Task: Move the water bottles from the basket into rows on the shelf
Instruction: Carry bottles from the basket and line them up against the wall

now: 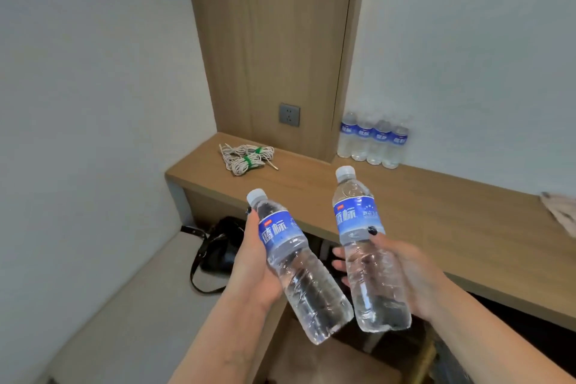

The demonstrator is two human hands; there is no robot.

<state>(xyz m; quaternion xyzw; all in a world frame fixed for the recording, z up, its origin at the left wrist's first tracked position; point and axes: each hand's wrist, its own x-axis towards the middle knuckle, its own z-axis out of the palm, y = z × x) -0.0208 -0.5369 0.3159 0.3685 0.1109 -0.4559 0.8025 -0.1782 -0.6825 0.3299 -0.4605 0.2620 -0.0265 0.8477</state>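
A long wooden shelf (436,215) runs from the corner out to the right along the white wall, with a tall wooden panel (268,40) rising from its rear left section. A grey wall socket (289,114) is set low in that panel. Below the shelf's left end, a black bag (219,246) with a loose strap lies on the floor. On the shelf, against the wall and just right of the panel, four blue-labelled water bottles (374,142) stand upright in one row, each touching its neighbour. The left hand (254,262) is closed around the body of a water bottle (296,262), which is tilted with its white cap pointing up and left; the thumb lies along the label edge. The right hand (408,271) is wrapped around a second water bottle (366,249), held near upright, thumb pressed on the blue label. Both held bottles are in the air in front of the shelf edge, close beside each other but apart. Two bundles of pale cord (246,157) tied with green bands lie on the shelf's left section.
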